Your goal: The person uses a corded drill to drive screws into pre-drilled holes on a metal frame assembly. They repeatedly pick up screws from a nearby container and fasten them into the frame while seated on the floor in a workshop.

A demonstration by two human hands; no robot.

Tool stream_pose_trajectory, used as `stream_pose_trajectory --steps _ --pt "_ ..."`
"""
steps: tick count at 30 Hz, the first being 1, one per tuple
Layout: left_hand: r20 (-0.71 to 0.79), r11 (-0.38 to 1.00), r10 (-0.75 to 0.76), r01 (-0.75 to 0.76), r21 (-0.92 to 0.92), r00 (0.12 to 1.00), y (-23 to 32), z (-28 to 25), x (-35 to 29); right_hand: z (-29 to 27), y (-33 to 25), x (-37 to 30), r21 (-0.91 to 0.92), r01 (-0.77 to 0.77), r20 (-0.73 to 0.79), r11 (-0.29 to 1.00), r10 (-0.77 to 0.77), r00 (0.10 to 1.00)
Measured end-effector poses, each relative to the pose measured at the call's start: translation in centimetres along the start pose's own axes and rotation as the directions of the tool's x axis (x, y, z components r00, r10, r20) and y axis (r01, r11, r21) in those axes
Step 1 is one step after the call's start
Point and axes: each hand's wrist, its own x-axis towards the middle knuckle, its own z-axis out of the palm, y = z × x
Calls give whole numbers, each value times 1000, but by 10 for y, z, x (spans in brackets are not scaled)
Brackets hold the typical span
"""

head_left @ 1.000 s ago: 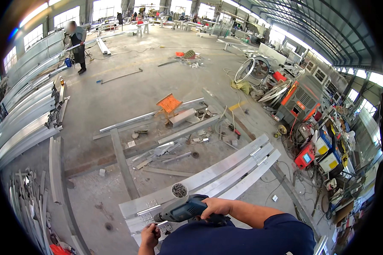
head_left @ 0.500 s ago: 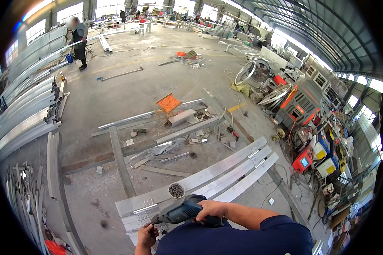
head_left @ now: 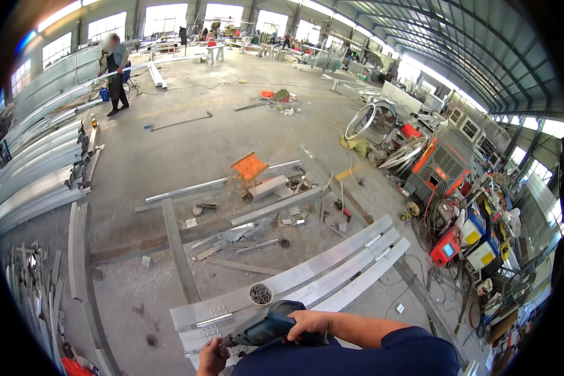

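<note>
My right hand (head_left: 306, 324) grips a dark blue-green power drill (head_left: 266, 327) by its handle, its nose pointing left and down. At the drill's tip my left hand (head_left: 213, 356) is closed, fingers pinched together; whatever is between them is too small to make out. Both hands are over the near-left end of several long pale metal panels (head_left: 338, 260), where rows of screw heads and silver hinge-like strips show. A round tub of screws (head_left: 261, 294) stands on the farthest panel, just beyond the drill.
Beyond the panels lie steel beams (head_left: 180, 250), scrap pieces and an orange folding stool (head_left: 249, 167). Stacked metal profiles (head_left: 37, 163) fill the left side. At right stand an orange-grey machine (head_left: 442, 166), a red welder-like box (head_left: 446, 246) and cables. A person (head_left: 115, 75) stands far left.
The view has tilted up slightly, so the scene sits lower. Drill and hands stay together at the panel end. The far-left person has shifted stance.
</note>
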Motion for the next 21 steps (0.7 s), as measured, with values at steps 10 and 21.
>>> stream_pose_trajectory --steps 10,21 --pt "81 998 34 -37 41 996 4 -14 -3 6 -8 -4 27 20 -12 999 -20 1000" --pt "7 986 -52 50 161 999 1 -44 -5 7 -6 -4 -24 34 28 999 -34 999"
